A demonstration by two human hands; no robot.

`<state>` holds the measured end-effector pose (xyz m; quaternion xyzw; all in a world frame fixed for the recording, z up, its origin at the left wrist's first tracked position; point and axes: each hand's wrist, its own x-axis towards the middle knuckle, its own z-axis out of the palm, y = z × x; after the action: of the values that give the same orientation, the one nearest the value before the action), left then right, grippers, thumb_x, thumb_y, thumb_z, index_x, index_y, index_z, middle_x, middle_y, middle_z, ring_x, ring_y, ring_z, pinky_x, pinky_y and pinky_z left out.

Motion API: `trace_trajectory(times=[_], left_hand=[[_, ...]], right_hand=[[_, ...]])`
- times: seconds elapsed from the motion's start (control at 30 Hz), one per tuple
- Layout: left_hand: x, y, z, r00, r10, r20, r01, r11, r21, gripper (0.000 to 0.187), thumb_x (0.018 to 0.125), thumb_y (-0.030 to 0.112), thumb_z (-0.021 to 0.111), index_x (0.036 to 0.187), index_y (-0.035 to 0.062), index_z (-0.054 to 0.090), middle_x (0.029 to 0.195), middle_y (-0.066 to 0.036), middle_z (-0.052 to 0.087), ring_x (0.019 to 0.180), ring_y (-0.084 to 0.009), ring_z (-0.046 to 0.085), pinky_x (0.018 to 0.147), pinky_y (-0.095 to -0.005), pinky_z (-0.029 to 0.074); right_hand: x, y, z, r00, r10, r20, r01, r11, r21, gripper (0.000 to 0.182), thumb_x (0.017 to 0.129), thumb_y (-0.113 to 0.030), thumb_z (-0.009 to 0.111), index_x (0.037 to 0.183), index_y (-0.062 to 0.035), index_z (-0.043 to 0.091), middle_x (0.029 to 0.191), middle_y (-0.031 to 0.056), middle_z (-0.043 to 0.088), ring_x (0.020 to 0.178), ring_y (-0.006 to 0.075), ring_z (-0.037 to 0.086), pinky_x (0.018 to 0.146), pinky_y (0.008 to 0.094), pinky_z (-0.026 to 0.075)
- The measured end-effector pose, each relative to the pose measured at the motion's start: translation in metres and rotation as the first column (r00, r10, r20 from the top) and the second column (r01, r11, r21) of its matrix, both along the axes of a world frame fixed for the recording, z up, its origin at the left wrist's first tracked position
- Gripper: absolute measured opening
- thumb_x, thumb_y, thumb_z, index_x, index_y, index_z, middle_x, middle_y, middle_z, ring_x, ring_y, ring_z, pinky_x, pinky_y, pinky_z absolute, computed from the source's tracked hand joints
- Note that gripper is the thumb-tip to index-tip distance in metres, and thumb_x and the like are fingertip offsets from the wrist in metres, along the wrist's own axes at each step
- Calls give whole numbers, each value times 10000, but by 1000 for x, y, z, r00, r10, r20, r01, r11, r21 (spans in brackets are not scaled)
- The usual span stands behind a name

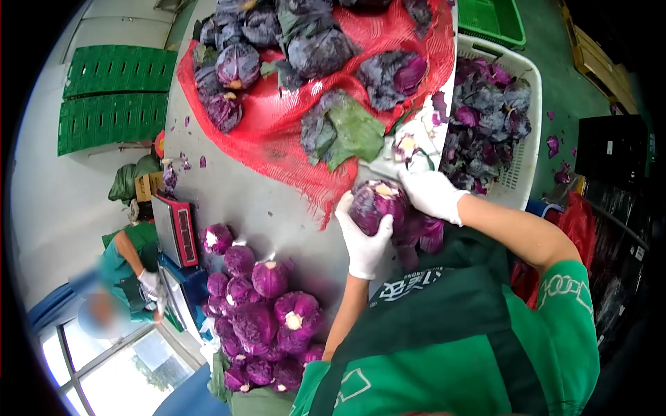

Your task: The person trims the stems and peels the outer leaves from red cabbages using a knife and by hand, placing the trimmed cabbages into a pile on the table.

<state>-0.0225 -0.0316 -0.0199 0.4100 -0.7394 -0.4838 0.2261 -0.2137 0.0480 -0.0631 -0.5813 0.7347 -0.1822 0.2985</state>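
My left hand [363, 243], in a white glove, is wrapped around the near left side of a red cabbage [378, 203], whose pale cut stem faces up. My right hand [431, 195], also gloved, is closed at the cabbage's far right side. From it a pale flat knife blade [383, 168] extends left, just beyond the cabbage; its handle is hidden in the fist. Loose purple leaves [424, 234] hang below the cabbage against my apron. A red mesh sack [277, 149] lies ahead, bearing untrimmed cabbages [319, 52] and a large green leaf [355, 130].
Several peeled red cabbages [255, 322] are heaped at the table's left. A white crate [528, 132] full of discarded leaves stands right of the table [277, 201]. Beyond a red scale [175, 229], another gloved person [125, 277] works. Green crates [114, 100] stand by the wall.
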Motion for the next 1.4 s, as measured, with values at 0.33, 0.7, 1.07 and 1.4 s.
trace_trajectory(times=[0.33, 0.7, 1.07, 1.4], left_hand=[[39, 1, 9, 979, 50, -197, -3, 973, 231, 691, 755, 93, 815, 1207, 109, 293, 1416, -215, 378, 1330, -300, 394, 1148, -441, 288], [53, -27, 6, 825, 558, -84, -552, 829, 87, 498, 930, 162, 692, 1348, 94, 430, 1348, -74, 448, 1219, -196, 473, 970, -398, 445], [42, 14, 31, 992, -66, 108, 105, 908, -405, 1008, 629, 297, 929, 1390, -35, 358, 1350, -218, 425, 1276, -339, 464, 1111, -424, 354], [28, 18, 19, 999, -29, 39, 38, 962, -271, 925, 665, 312, 869, 1396, -36, 422, 1356, -236, 499, 1263, -397, 496, 1097, -470, 368]], right_hand=[[33, 16, 33, 622, -286, 729, 272, 952, 141, 393, 974, -232, 556, 1318, -48, 600, 951, 205, 675, 878, 315, 676, 838, 393, 530], [34, 6, 58, 947, -124, 297, 205, 943, -261, 461, 922, -388, 641, 1289, -108, 634, 1118, 151, 654, 1019, 340, 626, 883, 410, 502], [56, 30, 65, 941, -193, 280, 241, 959, -151, 353, 988, -241, 549, 1273, -46, 618, 1157, 225, 670, 1043, 379, 659, 908, 414, 525], [59, 28, 61, 997, -72, 10, 72, 956, -283, 531, 1009, -325, 505, 1495, -126, 424, 750, 127, 649, 626, 296, 647, 568, 405, 508]])
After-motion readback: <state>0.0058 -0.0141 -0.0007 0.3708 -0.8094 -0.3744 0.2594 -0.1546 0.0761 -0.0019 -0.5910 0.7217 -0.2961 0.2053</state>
